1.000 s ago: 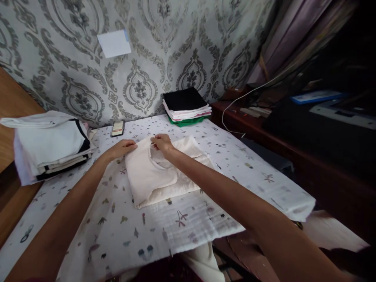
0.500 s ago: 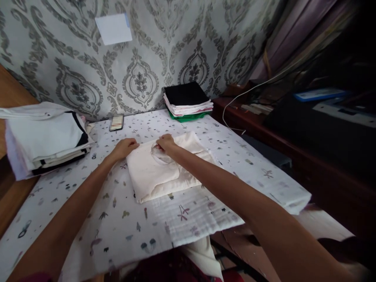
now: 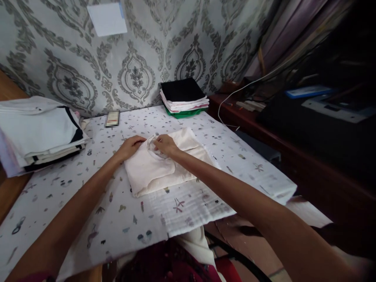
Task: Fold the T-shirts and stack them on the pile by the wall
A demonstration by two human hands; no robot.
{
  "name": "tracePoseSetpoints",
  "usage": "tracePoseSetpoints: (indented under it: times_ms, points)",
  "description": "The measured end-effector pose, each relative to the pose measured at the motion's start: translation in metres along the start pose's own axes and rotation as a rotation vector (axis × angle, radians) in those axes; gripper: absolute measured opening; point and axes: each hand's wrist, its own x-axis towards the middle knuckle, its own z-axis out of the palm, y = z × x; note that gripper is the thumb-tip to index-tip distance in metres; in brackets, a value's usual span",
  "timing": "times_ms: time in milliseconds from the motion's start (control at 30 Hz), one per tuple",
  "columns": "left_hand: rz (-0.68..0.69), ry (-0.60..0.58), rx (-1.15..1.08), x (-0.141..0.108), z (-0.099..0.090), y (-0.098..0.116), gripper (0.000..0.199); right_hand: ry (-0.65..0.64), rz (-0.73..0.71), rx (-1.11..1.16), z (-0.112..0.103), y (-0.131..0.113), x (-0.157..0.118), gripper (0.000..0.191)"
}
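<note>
In the head view, the right hand has its fingers closed on the neckline of 1 cream shirt, folded on the surface beneath it. The left hand, fingers curled, touches the shirt's far edge; its grip is hard to tell. Beyond the right hand sits 1 clothes pile.

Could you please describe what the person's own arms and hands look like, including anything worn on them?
The left hand and right hand are ungloved, with no jewellery that I can make out. Both forearms are bare. A bit of magenta cloth, probably a sleeve edge, shows by the left arm at the bottom; no sleeve shows on the right.
</note>
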Motion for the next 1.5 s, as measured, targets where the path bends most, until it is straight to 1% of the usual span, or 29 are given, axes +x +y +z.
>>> tracePoseSetpoints:
  times_ms: [100,167,233,267,367,400,433,600,700,767,800,867,967,1033,1100,1167,1267,1400,1500]
  points:
    - [0.011,0.007,-0.009,-0.002,-0.001,-0.001,0.038,-0.015,-0.153,-0.202,-0.002,0.005,-0.020,0.024]
    - [0.024,0.016,-0.010,-0.003,-0.001,0.001,0.038,-0.054,-0.202,-0.321,-0.001,0.006,-0.031,0.025]
    - [0.037,0.018,-0.003,-0.004,0.000,0.003,0.040,-0.102,-0.213,-0.381,-0.001,0.006,-0.040,0.022]
    - [0.045,0.013,0.006,-0.004,0.000,0.004,0.041,-0.117,-0.242,-0.398,-0.001,0.007,-0.044,0.022]
    - [0.085,-0.009,0.070,-0.003,0.004,0.003,0.043,-0.103,-0.381,-0.416,-0.003,0.011,-0.055,0.020]
    - [0.106,-0.011,0.107,-0.003,0.006,0.002,0.043,-0.089,-0.406,-0.417,-0.003,0.013,-0.058,0.019]
    - [0.126,-0.009,0.152,-0.003,0.009,0.001,0.043,-0.078,-0.412,-0.420,-0.003,0.016,-0.060,0.018]
    - [0.173,0.032,0.403,-0.005,0.019,0.000,0.045,-0.067,-0.332,-0.389,-0.004,0.023,-0.061,0.019]
    - [0.181,0.023,0.463,-0.008,0.021,0.003,0.047,0.036,-0.361,-0.347,-0.016,0.029,-0.063,0.025]
    - [0.180,0.013,0.468,-0.008,0.021,0.003,0.048,0.107,-0.369,-0.361,-0.028,0.037,-0.069,0.031]
    - [0.180,0.010,0.467,-0.008,0.021,0.003,0.048,0.123,-0.357,-0.377,-0.035,0.041,-0.073,0.034]
    - [0.180,0.004,0.458,-0.008,0.019,0.002,0.048,0.102,-0.309,-0.406,-0.046,0.050,-0.082,0.040]
    - [0.174,-0.017,0.437,-0.008,0.016,0.004,0.046,0.006,-0.254,-0.442,-0.054,0.057,-0.092,0.046]
    - [0.156,-0.041,0.422,-0.009,0.013,0.008,0.046,-0.048,-0.247,-0.447,-0.053,0.057,-0.094,0.043]
    - [0.133,-0.064,0.396,-0.013,0.010,0.015,0.047,-0.082,-0.226,-0.427,-0.050,0.054,-0.093,0.033]
    - [0.113,-0.078,0.368,-0.019,0.007,0.024,0.049,-0.103,-0.199,-0.385,-0.046,0.051,-0.090,0.023]
    - [0.100,-0.049,0.344,-0.039,0.002,0.044,0.051,-0.117,-0.181,-0.244,-0.042,0.052,-0.089,0.022]
    - [0.157,0.010,0.294,-0.084,0.002,0.079,0.041,-0.136,-0.070,0.128,-0.040,0.056,-0.093,0.023]
    - [0.228,0.036,0.382,-0.122,0.009,0.096,0.030,-0.168,-0.008,0.332,-0.041,0.055,-0.097,0.023]
